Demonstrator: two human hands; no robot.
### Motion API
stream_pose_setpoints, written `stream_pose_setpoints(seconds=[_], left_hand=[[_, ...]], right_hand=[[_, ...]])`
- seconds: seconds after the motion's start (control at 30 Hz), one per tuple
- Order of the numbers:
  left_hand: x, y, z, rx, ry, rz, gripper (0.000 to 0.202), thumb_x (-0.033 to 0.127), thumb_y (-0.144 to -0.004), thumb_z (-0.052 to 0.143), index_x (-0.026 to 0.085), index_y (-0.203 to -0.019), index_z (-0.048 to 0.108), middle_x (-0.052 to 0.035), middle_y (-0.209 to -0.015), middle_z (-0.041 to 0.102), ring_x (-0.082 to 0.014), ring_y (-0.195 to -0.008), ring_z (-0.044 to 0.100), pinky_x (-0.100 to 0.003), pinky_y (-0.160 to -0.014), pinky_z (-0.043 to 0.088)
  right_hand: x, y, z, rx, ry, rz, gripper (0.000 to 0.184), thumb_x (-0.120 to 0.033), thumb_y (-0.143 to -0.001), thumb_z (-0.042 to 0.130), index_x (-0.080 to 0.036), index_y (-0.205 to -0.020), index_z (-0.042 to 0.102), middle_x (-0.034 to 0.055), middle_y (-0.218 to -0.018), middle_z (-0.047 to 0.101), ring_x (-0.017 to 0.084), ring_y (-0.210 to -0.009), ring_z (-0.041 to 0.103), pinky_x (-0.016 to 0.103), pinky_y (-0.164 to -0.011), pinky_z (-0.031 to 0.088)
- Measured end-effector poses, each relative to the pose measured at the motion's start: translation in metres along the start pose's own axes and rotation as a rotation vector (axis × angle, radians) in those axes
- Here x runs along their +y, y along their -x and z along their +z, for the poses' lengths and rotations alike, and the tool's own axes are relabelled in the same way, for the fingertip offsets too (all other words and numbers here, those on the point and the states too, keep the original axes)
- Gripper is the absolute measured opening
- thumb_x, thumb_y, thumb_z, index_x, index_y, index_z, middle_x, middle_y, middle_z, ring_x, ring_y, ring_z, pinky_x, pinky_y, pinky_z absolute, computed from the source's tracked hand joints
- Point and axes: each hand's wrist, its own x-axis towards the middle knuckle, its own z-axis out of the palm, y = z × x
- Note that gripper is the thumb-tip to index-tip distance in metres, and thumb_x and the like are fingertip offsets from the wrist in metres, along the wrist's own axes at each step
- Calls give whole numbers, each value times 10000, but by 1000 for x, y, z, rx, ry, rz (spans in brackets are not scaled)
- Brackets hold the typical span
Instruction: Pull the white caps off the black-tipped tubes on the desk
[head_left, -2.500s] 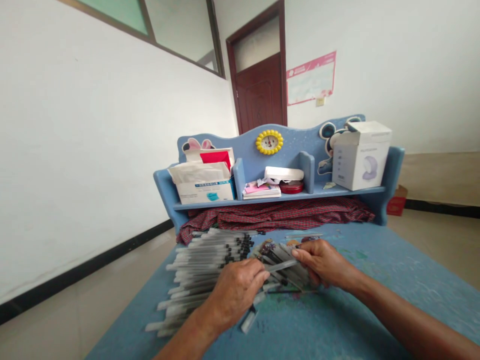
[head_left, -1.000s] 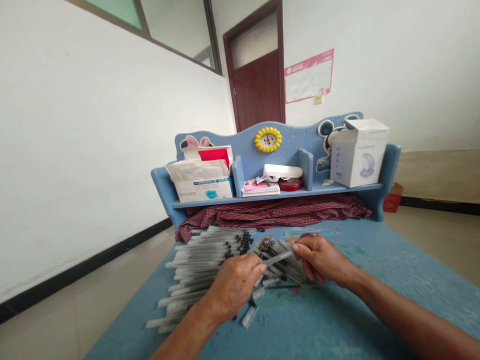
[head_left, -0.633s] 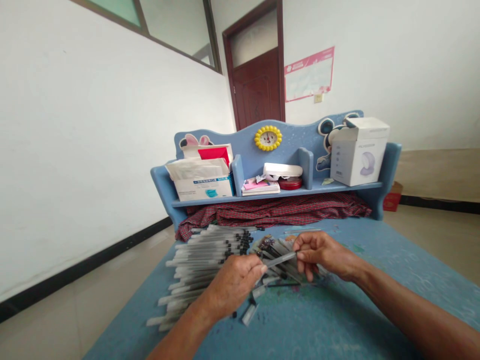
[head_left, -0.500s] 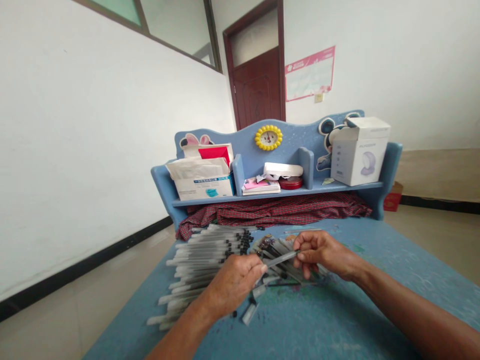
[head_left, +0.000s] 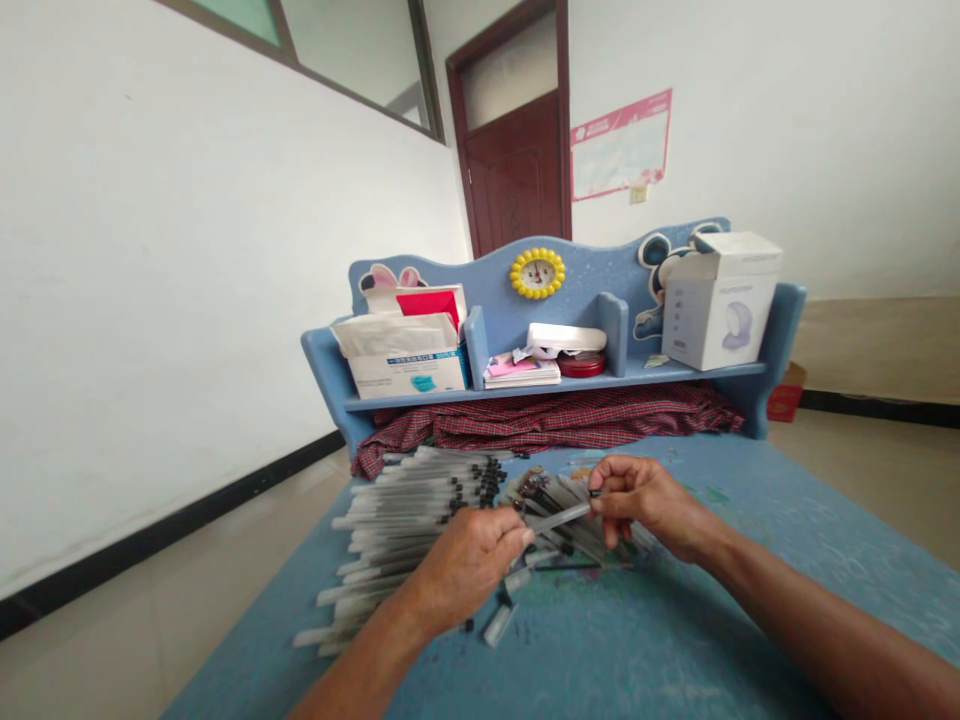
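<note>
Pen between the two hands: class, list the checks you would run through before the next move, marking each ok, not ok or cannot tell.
1. Pen gripped at both ends, by left hand and right hand: ok.
2. Pen raised off the loose pile: ok.
3. Stack lying tidy beside the left hand: ok.
4. Table free of stray parts: not ok, a clear piece lies alone near the left wrist.
5. Pen's end in the right hand fitted properly: cannot tell, too small and partly covered.
</note>
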Motion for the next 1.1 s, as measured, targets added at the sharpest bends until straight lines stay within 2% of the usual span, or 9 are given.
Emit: stream_pose_setpoints(seconds=[0.17, 0.37, 0.5, 0.6, 0.7, 0.8, 0.9, 0.97, 1.1], left_hand=[[0, 0, -7, -2, 8, -18, 322, 363, -854, 381, 160, -638, 505, 44, -559, 449, -100, -553, 440, -201, -540, 284], [-18, 0, -40, 62, -14, -128, 333, 404, -816, 410, 157, -631, 537, 35, -551, 478, -114, -534, 433, -213, -534, 291], [-30, 0, -50, 113, -70, -234, 296, 381, -789, 433, 161, -617, 531, 38, -515, 459, -116, -501, 404, -217, -506, 259], [-33, -1, -47, 136, -138, -252, 271, 347, -784, 443, 162, -613, 541, 39, -505, 444, -119, -505, 403, -219, -503, 236], [-31, -3, -39, 102, -184, -207, 270, 334, -789, 449, 155, -625, 567, 34, -530, 452, -120, -530, 426, -220, -513, 233], [-26, -3, -32, 72, -198, -178, 283, 335, -801, 440, 149, -656, 595, 28, -553, 457, -121, -552, 439, -219, -522, 234], [-21, -3, -30, 47, -180, -176, 278, 328, -799, 438, 147, -649, 588, 23, -564, 471, -123, -570, 454, -216, -528, 242], [-17, -2, -29, 30, -157, -168, 275, 326, -795, 438, 147, -637, 574, 21, -573, 481, -124, -576, 460, -214, -531, 248], [-11, -2, -26, 22, -119, -153, 275, 336, -789, 438, 147, -639, 570, 26, -572, 473, -120, -568, 449, -211, -533, 262]], right_hand=[[-6, -2, -1, 79, 13, -6, 244, -217, -574, 715, -163, -708, 518, -46, -486, 594, 96, -356, 540, 180, -369, 331], [-15, -7, -23, 390, -31, -86, 296, -238, -542, 729, -178, -719, 500, -23, -513, 613, 101, -384, 523, 204, -385, 333], [-8, -10, -19, 475, 53, -118, 274, -253, -561, 700, -192, -713, 481, -19, -499, 594, 116, -401, 523, 216, -399, 337], [1, -8, -7, 455, 297, -210, 164, -265, -650, 623, -201, -723, 491, -30, -503, 555, 131, -445, 538, 236, -454, 375], [6, 0, 7, 387, 731, -369, 39, -211, -740, 511, -199, -762, 541, -6, -600, 583, 135, -538, 546, 246, -547, 391], [5, 11, 18, 195, 1050, -428, 125, -151, -764, 459, -195, -796, 573, 6, -644, 603, 126, -563, 531, 233, -564, 357], [1, 18, 22, 33, 1156, -369, 144, -160, -773, 475, -195, -836, 599, 5, -636, 620, 125, -551, 541, 225, -542, 325], [-1, 18, 21, 36, 1193, -312, 152, -195, -787, 487, -198, -878, 608, 12, -655, 644, 135, -567, 563, 227, -547, 319], [-2, 11, 17, 187, 1339, -226, 155, -242, -810, 488, -206, -892, 614, 41, -698, 663, 172, -638, 593, 240, -560, 298]])
